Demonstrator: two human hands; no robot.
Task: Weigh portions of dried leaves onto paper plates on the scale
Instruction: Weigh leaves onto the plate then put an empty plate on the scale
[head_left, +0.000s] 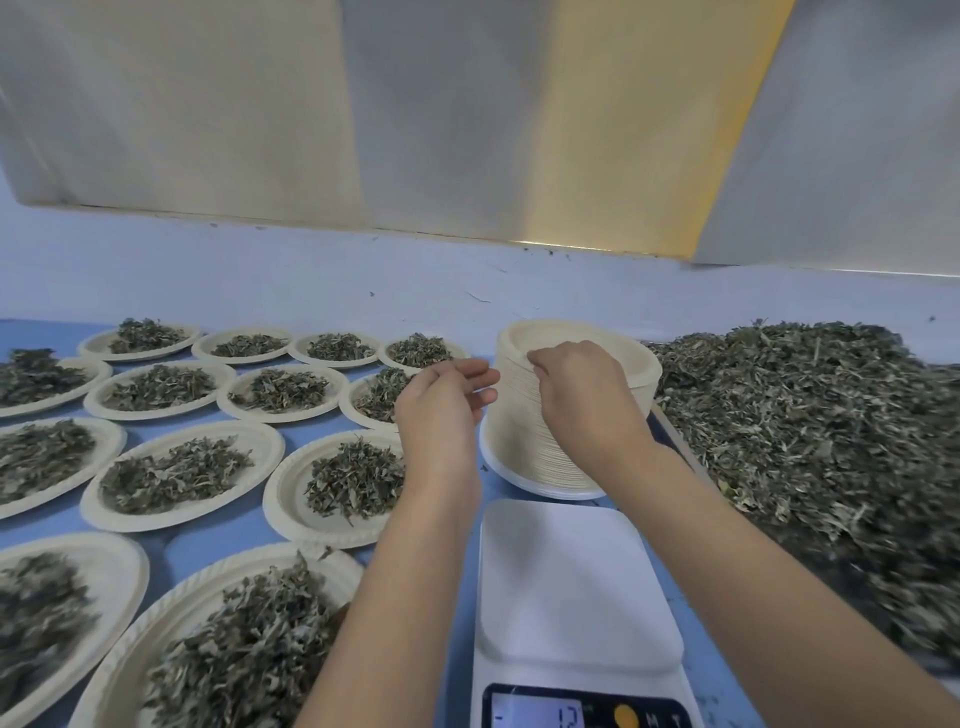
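Plate stack (519, 441) at frame centre, behind the scale (566, 571), whose platform is bare. Right hand (582, 395) curls its fingers over the stack's top rim, pinching it. Left hand (441, 405), fingers loosely spread and holding nothing, lies just left of the stack. Leaf pile (805, 415) at right; filled plates (262, 447) at left.

The left grip (441, 410) and right grip (584, 397) are bare, forearms (415, 597) too.
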